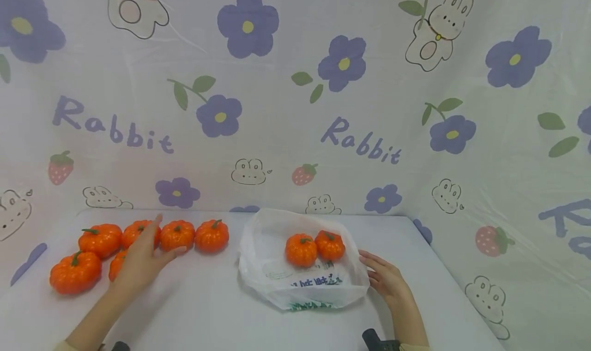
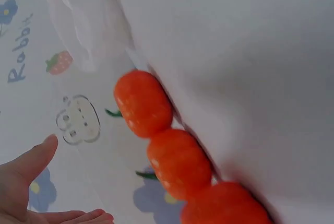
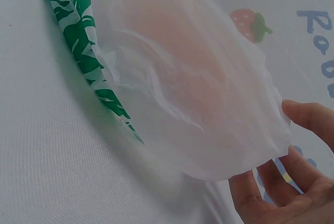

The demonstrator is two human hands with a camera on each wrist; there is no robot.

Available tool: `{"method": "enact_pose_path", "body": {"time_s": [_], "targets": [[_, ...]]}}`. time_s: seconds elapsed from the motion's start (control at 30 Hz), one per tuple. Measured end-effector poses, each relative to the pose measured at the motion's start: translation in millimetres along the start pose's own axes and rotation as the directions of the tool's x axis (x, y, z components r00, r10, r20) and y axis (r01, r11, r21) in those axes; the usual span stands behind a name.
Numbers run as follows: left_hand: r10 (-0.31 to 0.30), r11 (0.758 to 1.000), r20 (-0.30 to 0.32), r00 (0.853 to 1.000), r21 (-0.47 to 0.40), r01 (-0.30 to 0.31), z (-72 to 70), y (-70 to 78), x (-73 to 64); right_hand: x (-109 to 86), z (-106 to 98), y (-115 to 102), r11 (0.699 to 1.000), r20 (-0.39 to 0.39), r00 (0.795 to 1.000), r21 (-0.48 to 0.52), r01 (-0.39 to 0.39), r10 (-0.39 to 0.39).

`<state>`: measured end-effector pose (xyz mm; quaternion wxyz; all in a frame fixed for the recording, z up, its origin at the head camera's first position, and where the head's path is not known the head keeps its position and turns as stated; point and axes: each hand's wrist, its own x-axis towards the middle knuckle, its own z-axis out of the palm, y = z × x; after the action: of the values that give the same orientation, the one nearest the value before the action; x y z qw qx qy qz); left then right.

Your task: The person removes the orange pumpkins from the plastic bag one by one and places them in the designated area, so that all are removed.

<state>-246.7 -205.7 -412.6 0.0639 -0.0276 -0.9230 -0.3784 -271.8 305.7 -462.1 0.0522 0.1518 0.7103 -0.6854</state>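
Over the small orange pumpkins at the left, my left hand (image 1: pixel 140 266) is spread with thumb and fingers apart, holding nothing. It partly hides one pumpkin (image 1: pixel 117 265) and another pumpkin (image 1: pixel 134 232) behind it. In the left wrist view its fingers (image 2: pixel 39 158) stand apart from the row of pumpkins (image 2: pixel 180 164). A white plastic bag (image 1: pixel 258 281) lies with its mouth spread, and two pumpkins (image 1: pixel 301 250) sit side by side inside. My right hand (image 1: pixel 388 279) holds the bag's right edge, thumb and fingers at the rim of the bag (image 3: pixel 245 156).
Further pumpkins stand in the left group: one at the front left (image 1: pixel 76 273), one behind it (image 1: pixel 100 240), and one at the right end (image 1: pixel 212 236). The white table (image 1: pixel 203 299) meets a patterned curtain (image 1: pixel 277 135) at the back and right.
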Motion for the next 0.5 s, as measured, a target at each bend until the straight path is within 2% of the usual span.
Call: {"method": "enact_pose_path", "body": {"time_s": [0.2,0.5], "targets": [[0.037,0.999,0.025,0.999,-0.033,-0.036,23.0,24.1,6.3,-0.6,1,1,1.000,0.011,1.000,0.006,0.009,-0.009],[0.026,0.997,0.080,0.996,-0.076,-0.020,53.7,48.1,19.6,-1.6,2,0,1.000,0.016,1.000,0.011,0.015,-0.016]]}}
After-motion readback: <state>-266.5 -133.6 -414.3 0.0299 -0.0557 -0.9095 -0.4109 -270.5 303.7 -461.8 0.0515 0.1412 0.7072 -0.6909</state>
